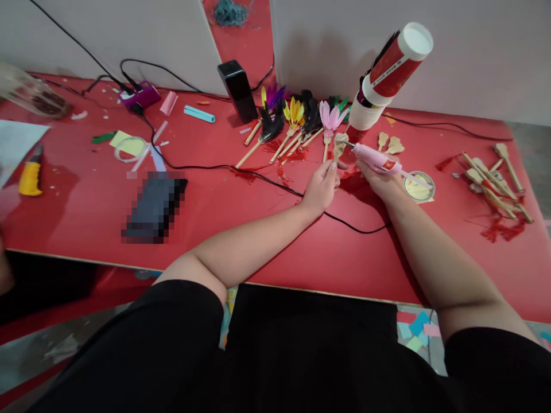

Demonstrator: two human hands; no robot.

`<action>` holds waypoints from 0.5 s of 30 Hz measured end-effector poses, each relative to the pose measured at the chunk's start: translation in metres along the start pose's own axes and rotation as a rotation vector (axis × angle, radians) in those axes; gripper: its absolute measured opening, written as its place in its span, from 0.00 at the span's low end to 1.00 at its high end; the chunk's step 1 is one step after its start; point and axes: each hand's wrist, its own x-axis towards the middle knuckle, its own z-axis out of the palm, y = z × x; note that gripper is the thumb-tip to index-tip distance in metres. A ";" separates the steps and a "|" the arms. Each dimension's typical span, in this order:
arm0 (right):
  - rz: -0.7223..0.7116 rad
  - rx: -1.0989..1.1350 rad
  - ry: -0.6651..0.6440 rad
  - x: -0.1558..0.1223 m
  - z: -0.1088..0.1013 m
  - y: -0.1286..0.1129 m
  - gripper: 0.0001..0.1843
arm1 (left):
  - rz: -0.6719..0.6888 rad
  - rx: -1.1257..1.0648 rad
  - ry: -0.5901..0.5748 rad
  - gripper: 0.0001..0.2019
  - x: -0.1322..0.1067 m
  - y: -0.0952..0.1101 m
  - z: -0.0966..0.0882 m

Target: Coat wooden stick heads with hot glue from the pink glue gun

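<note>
My left hand (322, 186) is closed around a small wooden stick with a pale, fan-shaped head (340, 144). In my right hand (379, 179) is a pink hot glue gun (375, 158), its nozzle touching or very near that head. A clear glue stick pokes out of the gun's back end. Just beyond my hands lie several feather-topped sticks with red tassels; the pink feather one (331, 119) and the yellow feather one (294, 115) are closest. Two loose fan-shaped wooden pieces (393, 144) rest right of the glue gun's nozzle.
A stack of paper cups (390, 74) leans behind the feathers. Bare tasselled sticks (495, 180) lie at right, near a round tin (418, 186). A black cable (258, 175) crosses the red table. Leftward are a blurred dark device (155, 206), a purple power strip (140, 96) and a yellow-handled cutter (30, 176).
</note>
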 end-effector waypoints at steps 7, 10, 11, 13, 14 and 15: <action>-0.012 -0.090 -0.036 -0.003 -0.001 -0.011 0.33 | 0.036 0.087 -0.003 0.22 0.009 -0.014 -0.005; 0.003 -0.206 -0.080 -0.002 -0.001 -0.018 0.33 | 0.085 0.165 0.000 0.22 0.011 -0.019 -0.007; 0.001 -0.235 -0.084 -0.002 -0.001 -0.021 0.32 | 0.114 0.198 0.000 0.22 0.011 -0.020 -0.009; -0.011 -0.257 -0.068 -0.001 0.000 -0.025 0.29 | 0.177 0.262 0.002 0.22 0.013 -0.024 -0.011; -0.011 -0.260 -0.062 -0.001 0.001 -0.027 0.27 | 0.201 0.288 0.005 0.23 0.013 -0.025 -0.013; -0.007 -0.265 -0.063 0.000 0.002 -0.028 0.27 | 0.218 0.307 0.006 0.24 0.014 -0.027 -0.014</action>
